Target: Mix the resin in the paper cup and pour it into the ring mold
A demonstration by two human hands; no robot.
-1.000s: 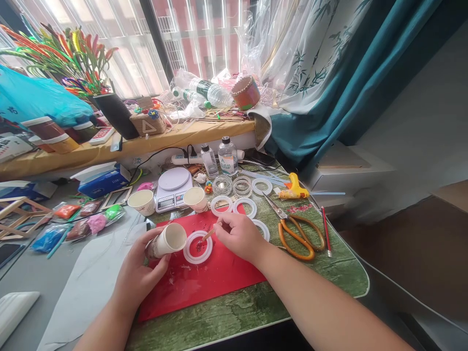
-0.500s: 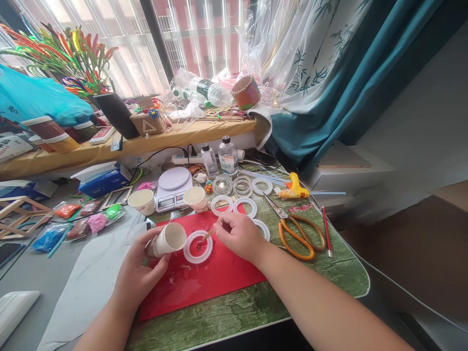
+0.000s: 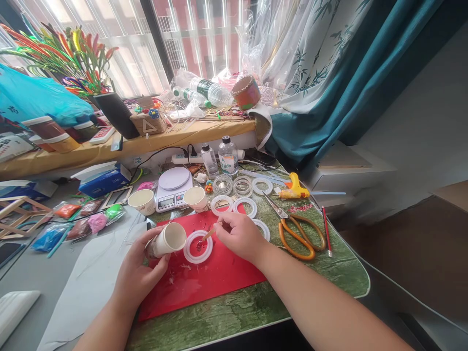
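My left hand (image 3: 141, 270) is wrapped round a paper cup (image 3: 170, 240), tilted to the right above a red sheet (image 3: 219, 273). Between my hands, a white ring mould (image 3: 188, 253) lies on the sheet with small dark red bits inside its centre. My right hand (image 3: 239, 234) pinches a thin wooden stick (image 3: 209, 234), whose lower end is over the ring's opening. More white rings (image 3: 245, 207) lie just behind my right hand, and one is partly hidden by it. Another paper cup (image 3: 195, 199) stands at the sheet's back edge.
Orange-handled scissors (image 3: 300, 239), a red pencil (image 3: 326, 231) and a yellow glue gun (image 3: 294, 187) lie to the right. A white kitchen scale (image 3: 174, 187), a third cup (image 3: 142, 201) and two clear bottles (image 3: 227, 157) stand behind. Bagged coloured clay (image 3: 53, 238) is at left.
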